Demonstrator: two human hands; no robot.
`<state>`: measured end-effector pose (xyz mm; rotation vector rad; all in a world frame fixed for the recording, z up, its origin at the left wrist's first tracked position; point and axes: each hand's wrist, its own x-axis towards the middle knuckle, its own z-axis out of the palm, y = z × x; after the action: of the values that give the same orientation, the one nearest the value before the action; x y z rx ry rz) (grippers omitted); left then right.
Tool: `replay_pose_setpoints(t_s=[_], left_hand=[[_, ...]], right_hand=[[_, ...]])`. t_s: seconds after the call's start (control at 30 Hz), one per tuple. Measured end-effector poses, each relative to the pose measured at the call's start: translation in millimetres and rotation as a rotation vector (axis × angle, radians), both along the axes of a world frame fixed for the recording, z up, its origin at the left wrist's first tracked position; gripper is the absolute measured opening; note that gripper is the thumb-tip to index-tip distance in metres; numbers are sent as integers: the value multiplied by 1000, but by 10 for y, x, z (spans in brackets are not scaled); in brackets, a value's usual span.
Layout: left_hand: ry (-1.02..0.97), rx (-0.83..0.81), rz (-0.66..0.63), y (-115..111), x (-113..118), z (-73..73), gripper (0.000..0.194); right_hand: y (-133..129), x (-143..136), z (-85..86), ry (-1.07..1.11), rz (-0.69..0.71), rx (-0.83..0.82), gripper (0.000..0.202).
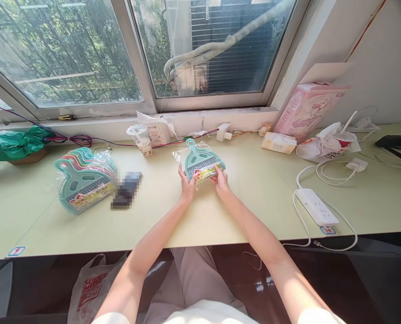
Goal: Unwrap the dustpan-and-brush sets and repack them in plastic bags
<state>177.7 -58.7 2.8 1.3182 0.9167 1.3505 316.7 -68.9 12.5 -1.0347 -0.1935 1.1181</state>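
Observation:
Between my two hands is a mint-green dustpan and brush set (pixel 200 158) in clear plastic wrap, its handle pointing away from me. My left hand (pixel 187 184) grips the lower left corner, and my right hand (pixel 221 178) grips the lower right, thumb on the printed label. Part of the fingers is hidden behind the pack. To the left lies a stack of similar wrapped dustpan sets (pixel 85 180), mint-green on top with pink and green ones behind. Beside that stack is a dark, pixelated flat object (pixel 126 191).
A drink cup (pixel 143 143) and a plastic bag stand by the window. At right are a tissue pack (pixel 279 142), a pink box (pixel 310 110), a crumpled white bag (pixel 324 143) and a white power strip (pixel 317 207) with loose cables. A green bag (pixel 16 143) sits far left.

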Motion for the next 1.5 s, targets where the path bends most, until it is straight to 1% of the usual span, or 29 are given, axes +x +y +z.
replay_pose_setpoints(t_s=[0.1, 0.23, 0.3, 0.37, 0.43, 0.47, 0.53, 0.6, 0.63, 0.67, 0.73, 0.77, 0.8, 0.83, 0.9, 0.97, 1.0, 1.07, 1.17, 1.23, 1.33, 1.4, 1.47, 1.5], left_hand=[[52, 37, 15, -33, 31, -17, 82], [77, 85, 25, -58, 46, -13, 80], [74, 107, 57, -52, 31, 7, 78], [56, 111, 99, -36, 5, 33, 76], [25, 82, 118, -21, -16, 56, 80], [3, 56, 103, -19, -21, 65, 86], [-66, -9, 4, -30, -17, 76, 102], [-145, -91, -185, -55, -4, 82, 112], [-172, -138, -296, -66, 0, 87, 113], [-188, -185, -401, -70, -1, 94, 111], [-198, -268, -564, -55, -23, 117, 99], [-201, -307, -608, -34, -43, 132, 90], [-207, -342, -618, -6, -67, 148, 81], [-206, -371, -596, 25, -92, 163, 74], [-153, -393, -491, 81, -138, 182, 65], [-74, -346, -370, 116, -169, 178, 62], [-44, -315, -338, 122, -177, 167, 63], [-27, -283, -333, 119, -179, 134, 65], [-43, -297, -381, 100, -166, 81, 67], [-45, -292, -388, 94, -152, 61, 66], [-68, -297, -340, 105, -133, 54, 66], [-109, -320, -286, 137, -133, 53, 65], [-153, -356, -248, 199, -161, 50, 62], [-171, -379, -222, 242, -191, 49, 60]], right_hand=[[-1, 35, 2, 34, -3, -38, 9], [-1, 70, 20, 18, 18, -29, 13], [7, 82, 35, -1, 70, 12, 14], [17, 90, 47, -30, 167, 68, 13], [21, 95, 50, -78, 261, 121, 14], [21, 97, 47, -105, 276, 140, 17], [14, 102, 34, -143, 236, 163, 22], [6, 116, 17, -152, 132, 171, 22], [3, 128, 9, -150, 80, 173, 21], [2, 142, 3, -147, 36, 173, 20], [6, 170, -6, -133, -24, 148, 18], [11, 180, -8, -125, -38, 124, 18], [16, 184, -10, -120, -42, 101, 18], [21, 181, -13, -119, -37, 82, 18], [28, 154, -21, -131, -9, 75, 20], [26, 112, -36, -152, 32, 99, 22], [24, 92, -47, -163, 43, 106, 22], [19, 67, -70, -180, 45, 100, 23], [22, 81, -96, -189, 47, 67, 23], [33, 111, -98, -179, 90, 55, 23], [48, 175, -72, -155, 195, 50, 22], [43, 249, -33, -149, 295, 58, 22], [16, 364, 24, -198, 448, 64, 23], [-7, 433, 59, -259, 534, 65, 25]])
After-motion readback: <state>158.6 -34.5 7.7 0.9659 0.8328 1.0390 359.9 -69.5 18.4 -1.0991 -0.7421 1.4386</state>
